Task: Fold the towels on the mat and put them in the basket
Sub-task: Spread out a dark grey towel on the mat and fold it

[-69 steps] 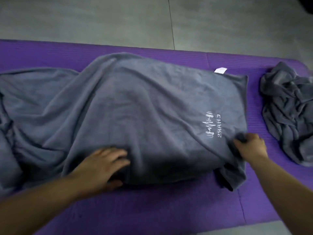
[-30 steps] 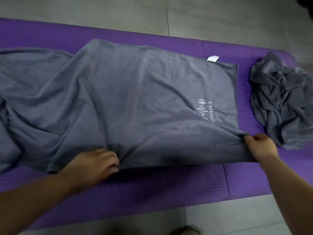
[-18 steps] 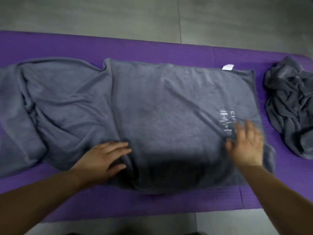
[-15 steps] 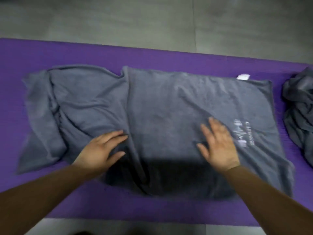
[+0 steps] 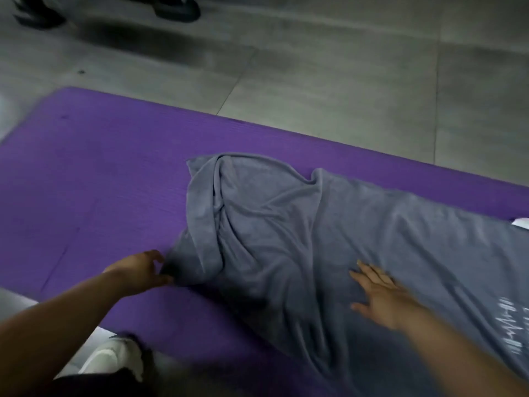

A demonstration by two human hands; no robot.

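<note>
my left grip [image 5: 140, 272] pinches the bunched near corner of the grey terry towel [image 5: 315, 239] lying on the purple foam mat [image 5: 86, 181]; my right grip [image 5: 383, 296] rests flat, released, on it (basket unseen). tugging too hard could drag the cloth and crease it.

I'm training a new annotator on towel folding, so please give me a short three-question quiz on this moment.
1. True or false: the right hand grips a bunched fold of the grey towel.
2. Where is the left hand? A) flat on the towel's middle B) at the towel's near left corner C) inside a basket
3. Fill in: the towel lies on a purple ____.
Key: 1 false, it lies flat on the towel with fingers straight; 2 B; 3 mat.
</note>
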